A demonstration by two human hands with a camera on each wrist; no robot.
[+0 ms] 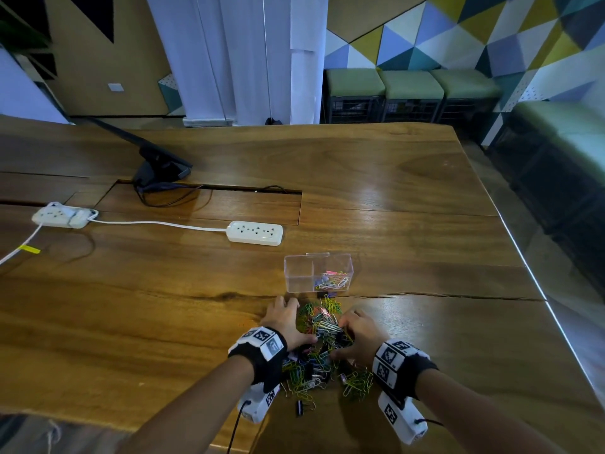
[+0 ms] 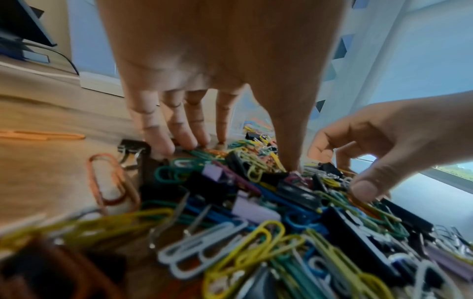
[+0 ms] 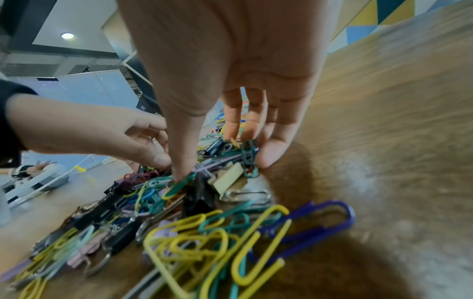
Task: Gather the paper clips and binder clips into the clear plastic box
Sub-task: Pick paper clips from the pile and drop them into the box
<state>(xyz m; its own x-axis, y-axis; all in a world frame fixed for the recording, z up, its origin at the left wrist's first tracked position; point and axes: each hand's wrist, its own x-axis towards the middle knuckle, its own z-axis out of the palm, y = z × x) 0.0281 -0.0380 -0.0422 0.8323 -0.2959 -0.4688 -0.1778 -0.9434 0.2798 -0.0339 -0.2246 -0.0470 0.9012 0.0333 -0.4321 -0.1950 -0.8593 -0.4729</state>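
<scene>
A heap of coloured paper clips and black and pastel binder clips [image 1: 322,345] lies on the wooden table [image 1: 409,224], just in front of the clear plastic box [image 1: 319,273]. The box has a divider, and its right compartment holds some paper clips. My left hand [image 1: 299,321] stands at the heap's left side with straight fingers [image 2: 179,141] touching the table and the thumb pressing into the clips. My right hand [image 1: 343,337] is at the heap's right side. Its fingers [image 3: 245,141] and thumb curl into the pile around a bunch of clips [image 3: 179,186].
Two white power strips [image 1: 255,233] [image 1: 62,216] with cords lie behind and left. A black monitor stand [image 1: 160,168] sits further back. One black binder clip [image 1: 299,407] lies apart near the front edge. The table's right edge [image 1: 537,283] is close.
</scene>
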